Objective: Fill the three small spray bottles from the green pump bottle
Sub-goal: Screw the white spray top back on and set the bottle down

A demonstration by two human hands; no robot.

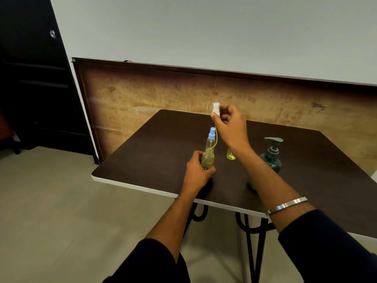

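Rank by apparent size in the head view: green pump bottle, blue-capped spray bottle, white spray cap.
1. green pump bottle, largest.
2. blue-capped spray bottle, partly hidden by the bottle in front.
3. white spray cap, pinched by the right hand, smallest.

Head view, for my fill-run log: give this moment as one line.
left hand: grips open spray bottle | right hand: pinches white sprayer top, raised, tube in neck | green pump bottle: untouched

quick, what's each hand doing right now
Left hand: grips the open small spray bottle standing on the table.
Right hand: pinches the white spray cap, its tube hanging into that bottle's neck.
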